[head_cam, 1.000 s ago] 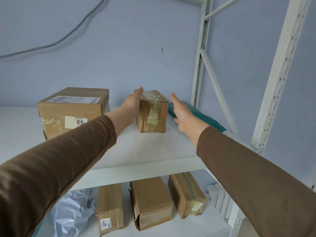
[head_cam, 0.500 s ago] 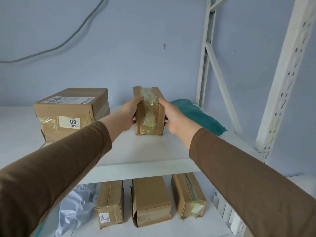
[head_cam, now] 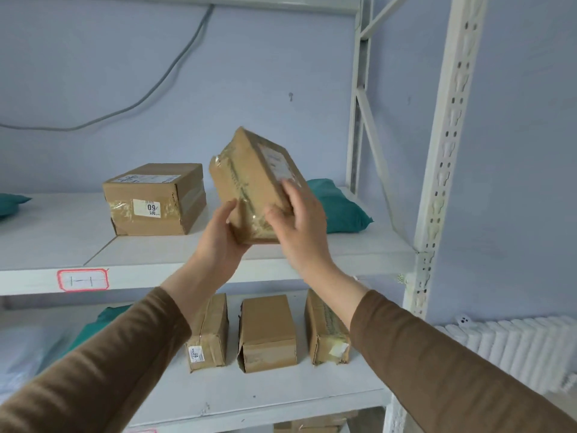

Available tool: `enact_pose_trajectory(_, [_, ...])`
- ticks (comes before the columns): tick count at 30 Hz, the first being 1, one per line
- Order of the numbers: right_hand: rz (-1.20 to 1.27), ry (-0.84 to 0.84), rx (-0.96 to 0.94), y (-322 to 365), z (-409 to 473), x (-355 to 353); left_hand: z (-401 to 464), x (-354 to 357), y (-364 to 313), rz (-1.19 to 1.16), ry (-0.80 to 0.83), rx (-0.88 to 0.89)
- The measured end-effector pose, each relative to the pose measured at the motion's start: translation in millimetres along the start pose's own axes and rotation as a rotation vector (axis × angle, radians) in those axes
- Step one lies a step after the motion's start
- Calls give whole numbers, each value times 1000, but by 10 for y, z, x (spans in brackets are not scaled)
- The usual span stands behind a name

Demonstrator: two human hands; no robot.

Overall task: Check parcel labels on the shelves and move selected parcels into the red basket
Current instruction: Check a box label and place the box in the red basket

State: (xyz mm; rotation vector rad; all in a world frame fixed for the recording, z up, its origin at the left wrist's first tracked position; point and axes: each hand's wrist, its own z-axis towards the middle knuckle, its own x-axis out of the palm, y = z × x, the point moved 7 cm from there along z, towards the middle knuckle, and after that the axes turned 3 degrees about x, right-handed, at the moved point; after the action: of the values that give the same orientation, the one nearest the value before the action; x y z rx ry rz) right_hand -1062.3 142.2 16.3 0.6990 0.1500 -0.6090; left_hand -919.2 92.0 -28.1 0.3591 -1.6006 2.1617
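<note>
Lifting clear of the upper shelf (head_cam: 218,257), the narrow parcel (head_cam: 249,185) now sits tilted in the air; half a second ago it stood on the board. Left hand (head_cam: 220,242) cups its lower end, right hand (head_cam: 298,220) grips the side, label (head_cam: 278,164) turned upward for reading. Red basket not in view.

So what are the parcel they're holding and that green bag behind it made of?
The held parcel looks like plain brown corrugated cardboard, matte, its seams sealed with shiny clear tape that wrinkles and glints. The teal bag seems to be a soft plastic mailer: smooth, slightly sheeny, puffed like a pillow, though it could be fabric.
</note>
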Motion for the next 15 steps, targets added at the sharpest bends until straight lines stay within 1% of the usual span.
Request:
enact_pose_trajectory(2, [-314, 14, -137, 210, -191, 5, -125, 37, 38, -85, 1, -41])
enact_pose_trajectory(3, [-401, 13, -179, 293, -283, -2, -179, 51, 58, -123, 15, -42])
enact_pose_trajectory(6, [-497, -10, -311, 523, -508, -62, -310, 108, 91, -185, 82, -9])
enact_pose_trajectory(8, [-439, -2, -329, 525, -570, -118, -369, 136, 68, -162, 107, 47])
enact_pose_trajectory(11, [-186, 6, -276, 362, -616, -269, -467, 167, -37, -26, 133, 194])
enact_pose_trajectory(13, [-19, 19, -168, 190, -615, -353, -506, 125, -90, 60, 60, 276])
enact_pose_trajectory(15, [84, 40, -32, 43, -603, -410, -547, 124, -141, 186, -14, 390])
